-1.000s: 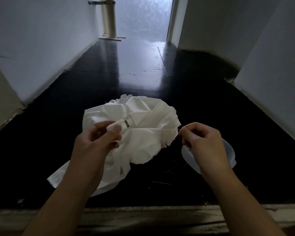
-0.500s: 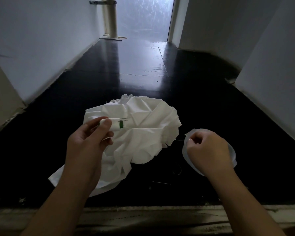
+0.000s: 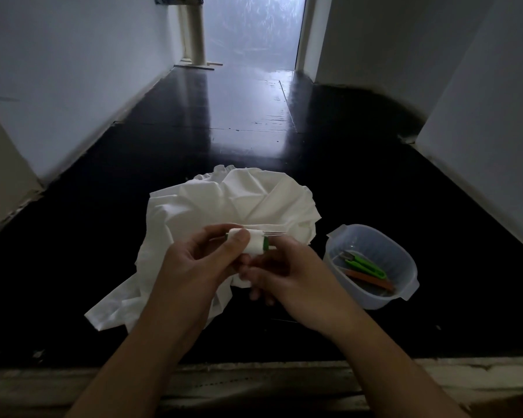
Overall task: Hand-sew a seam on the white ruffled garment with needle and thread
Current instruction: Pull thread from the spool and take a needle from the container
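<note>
Holding the white spool of thread (image 3: 253,243) up in front of you, your left hand (image 3: 194,267) pinches its near end between thumb and curled fingers, which keeps the barrel steady and its green end cap turned toward your other hand. Your right hand (image 3: 287,276) meets it from the other side, fingers curled at the spool's lower right end; whether they pinch the thread itself is too fine to tell, though a thin pale line runs off the top of the spool to the right. You seem to be drawing or securing thread, so sewing has likely not begun. Beneath and beyond both hands, the white ruffled garment (image 3: 233,206) lies crumpled on the dark floor (image 3: 375,176), within reach for when the needle is ready; no needle is clearly visible. Just right of the garment sits a clear plastic container (image 3: 405,285) holding green thread snips (image 3: 364,263) and an orange tool (image 3: 370,279), kept close for cutting. Farther off, the glossy floor runs between pale walls (image 3: 73,70).
</note>
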Demonstrator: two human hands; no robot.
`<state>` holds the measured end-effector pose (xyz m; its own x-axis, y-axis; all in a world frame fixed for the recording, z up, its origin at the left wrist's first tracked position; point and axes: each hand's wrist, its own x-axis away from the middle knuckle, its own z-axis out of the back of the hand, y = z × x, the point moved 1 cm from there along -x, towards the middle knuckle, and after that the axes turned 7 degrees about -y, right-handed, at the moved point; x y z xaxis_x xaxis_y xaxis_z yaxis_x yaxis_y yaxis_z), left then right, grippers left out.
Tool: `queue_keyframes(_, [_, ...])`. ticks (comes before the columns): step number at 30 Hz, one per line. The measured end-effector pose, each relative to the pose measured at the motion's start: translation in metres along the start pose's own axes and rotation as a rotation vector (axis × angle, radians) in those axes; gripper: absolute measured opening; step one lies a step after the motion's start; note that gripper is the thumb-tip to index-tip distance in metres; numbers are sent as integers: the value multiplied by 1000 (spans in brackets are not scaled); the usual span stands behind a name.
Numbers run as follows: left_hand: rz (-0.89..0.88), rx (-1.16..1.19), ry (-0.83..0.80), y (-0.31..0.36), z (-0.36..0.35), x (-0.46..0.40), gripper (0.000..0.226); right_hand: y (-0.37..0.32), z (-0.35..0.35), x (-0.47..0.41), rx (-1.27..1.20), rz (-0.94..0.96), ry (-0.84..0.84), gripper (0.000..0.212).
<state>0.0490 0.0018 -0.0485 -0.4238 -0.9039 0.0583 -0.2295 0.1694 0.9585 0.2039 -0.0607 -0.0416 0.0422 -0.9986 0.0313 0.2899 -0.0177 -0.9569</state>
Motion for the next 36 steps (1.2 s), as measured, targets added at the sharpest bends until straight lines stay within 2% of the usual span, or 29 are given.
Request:
queue_keyframes(1, [-1,-5,10,0,1,-1,29,-1,3,1,59,-3,26,13])
queue_keyframes(2, [0,1,22,2,3,-1,32,0,6,1,107,-9,51,9])
queue_keyframes(5, [23,54,37,4,7,-5,40,3,14,2,162,-23,141,20])
queue_keyframes(8, [42,103,39,7,9,-6,39,5,21,2,133,-47,205,25])
queue_keyframes(12, [40,94,65,8,13,-7,39,6,31,2,-37,-36,273,24])
queue_keyframes(16, [26,17,117,8,21,-9,26,8,44,2,-257,-35,373,26])
queue_keyframes(19, [22,-89,156,6,29,-11,23,12,55,3,-317,-43,455,25])
queue_keyframes(22, [26,-83,200,5,35,-13,19,17,62,6,-303,-97,584,30])
queue_keyframes(25, [22,3,277,7,39,-15,19,25,66,7,-142,-173,687,31])
queue_keyframes(29, [-6,-8,337,7,40,-16,21,32,64,10,381,-244,669,24])
queue_keyframes(31, [-12,-30,313,6,38,-16,18,27,59,12,527,-262,657,19])
queue_keyframes(34, [-7,-26,240,7,32,-13,14,20,58,8,552,-230,609,55])
queue_keyframes(36, [8,-28,185,6,28,-12,16,12,53,6,503,-142,517,69])
